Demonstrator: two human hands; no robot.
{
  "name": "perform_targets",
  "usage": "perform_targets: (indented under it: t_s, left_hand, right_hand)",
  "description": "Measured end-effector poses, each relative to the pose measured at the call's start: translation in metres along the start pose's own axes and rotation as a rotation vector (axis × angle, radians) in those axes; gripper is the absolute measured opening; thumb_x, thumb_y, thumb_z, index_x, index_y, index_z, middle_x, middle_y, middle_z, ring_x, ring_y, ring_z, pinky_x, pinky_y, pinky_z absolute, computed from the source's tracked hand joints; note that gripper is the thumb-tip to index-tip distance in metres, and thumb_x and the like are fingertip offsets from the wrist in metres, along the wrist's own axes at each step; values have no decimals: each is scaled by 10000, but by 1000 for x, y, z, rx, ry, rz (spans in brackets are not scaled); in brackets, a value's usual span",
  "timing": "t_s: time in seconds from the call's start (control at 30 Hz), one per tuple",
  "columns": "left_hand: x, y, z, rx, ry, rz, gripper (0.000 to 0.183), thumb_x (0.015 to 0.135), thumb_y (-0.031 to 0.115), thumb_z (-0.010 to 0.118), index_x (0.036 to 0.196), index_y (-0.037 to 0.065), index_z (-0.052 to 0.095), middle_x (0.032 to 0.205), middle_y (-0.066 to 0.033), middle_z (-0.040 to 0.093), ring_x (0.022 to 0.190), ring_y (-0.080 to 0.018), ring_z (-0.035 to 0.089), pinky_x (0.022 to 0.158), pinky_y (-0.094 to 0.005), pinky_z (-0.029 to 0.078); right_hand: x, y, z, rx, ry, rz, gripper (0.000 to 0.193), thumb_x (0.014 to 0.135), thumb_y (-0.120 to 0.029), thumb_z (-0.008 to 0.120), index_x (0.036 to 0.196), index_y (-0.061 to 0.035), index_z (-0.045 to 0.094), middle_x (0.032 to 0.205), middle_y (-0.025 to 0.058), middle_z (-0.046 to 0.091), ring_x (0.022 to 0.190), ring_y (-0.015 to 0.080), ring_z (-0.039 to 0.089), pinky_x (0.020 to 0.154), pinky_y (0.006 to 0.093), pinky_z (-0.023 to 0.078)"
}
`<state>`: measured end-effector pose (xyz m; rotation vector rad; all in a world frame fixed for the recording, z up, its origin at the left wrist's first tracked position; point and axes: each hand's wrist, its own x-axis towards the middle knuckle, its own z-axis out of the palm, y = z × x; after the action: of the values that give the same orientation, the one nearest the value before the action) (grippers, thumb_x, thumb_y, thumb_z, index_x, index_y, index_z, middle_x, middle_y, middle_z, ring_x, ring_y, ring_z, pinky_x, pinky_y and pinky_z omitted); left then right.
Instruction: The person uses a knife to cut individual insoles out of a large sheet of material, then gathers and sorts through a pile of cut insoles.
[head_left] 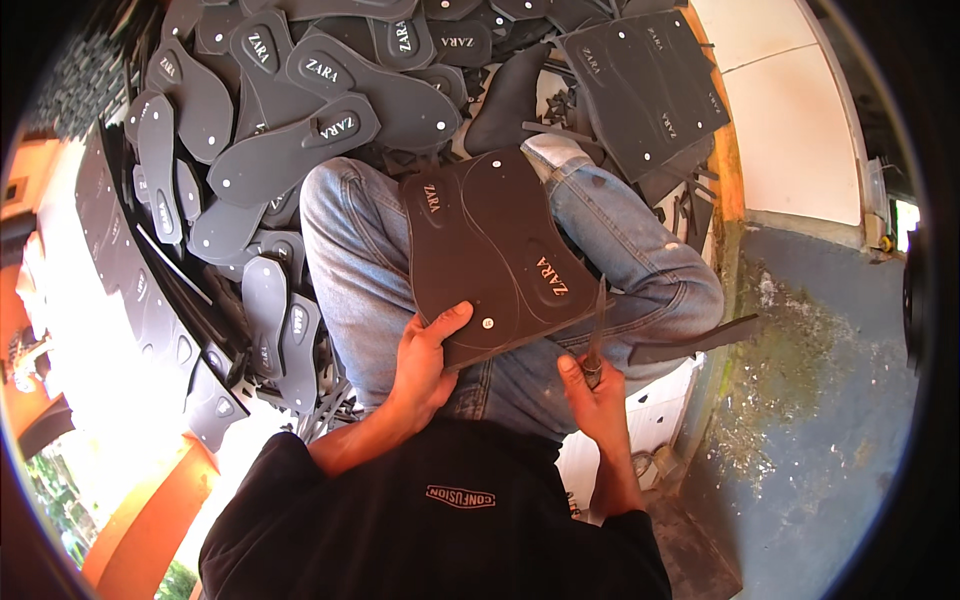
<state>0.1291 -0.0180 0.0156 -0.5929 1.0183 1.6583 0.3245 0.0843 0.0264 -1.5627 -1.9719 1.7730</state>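
Observation:
My left hand (428, 358) grips the lower left edge of a black foam sheet (485, 240), its thumb on top. Two insole shapes are outlined on the sheet, with pale lettering and small white dots. It lies tilted over my crossed legs in blue jeans. My right hand (597, 395) is wrapped round the handle of a knife (597, 335), whose narrow blade points up beside the sheet's lower right corner. Whether the blade touches the sheet I cannot tell. A thin black offcut strip (695, 342) lies across my knee, right of the knife.
Many cut black insoles (295, 148) are heaped ahead and to the left. At the far right of the heap rests a stack of uncut foam sheets (650, 85). More sheets (130, 270) lie along the left. A worn blue-grey floor (800, 400) lies right of a wooden edge (728, 150).

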Motion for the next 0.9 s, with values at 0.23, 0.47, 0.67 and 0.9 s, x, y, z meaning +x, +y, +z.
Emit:
perform_targets:
  t_s: [0.23, 0.47, 0.67, 0.9]
  left_hand:
    - [-2, 2, -18, 202, -196, -57, 349, 866, 179, 625, 1143, -8, 521, 1006, -109, 633, 869, -214, 644, 744, -335, 546]
    - [24, 108, -31, 1166, -641, 262, 291, 900, 291, 589, 938, 5, 628, 897, -119, 655, 688, -196, 653, 604, -331, 538]
    - [142, 207, 13, 2122, -409, 1554, 390, 826, 360, 629, 1160, 161, 605, 1276, -75, 522, 1259, -322, 411, 1047, -471, 324]
    - [175, 244, 22, 2728, -353, 1375, 700, 752, 544, 622, 1370, 304, 396, 1475, -2, 276, 1396, -286, 146, 1130, -520, 93]
  right_hand:
    - [12, -12, 29, 577, 158, 17, 294, 876, -303, 629, 843, -22, 548, 576, 25, 520, 441, 82, 448, 399, 228, 331]
    - [39, -20, 10, 772, 408, -16, 119, 832, -101, 638, 813, -8, 566, 598, 27, 531, 419, 83, 424, 384, 244, 326]
    - [46, -14, -1, 452, 499, -74, 108, 835, -97, 625, 826, -3, 573, 614, 13, 526, 416, 74, 411, 382, 237, 323]
    - [48, -2, 10, 481, 513, -167, 178, 831, -80, 624, 963, 33, 588, 673, 8, 552, 446, 56, 414, 392, 224, 318]
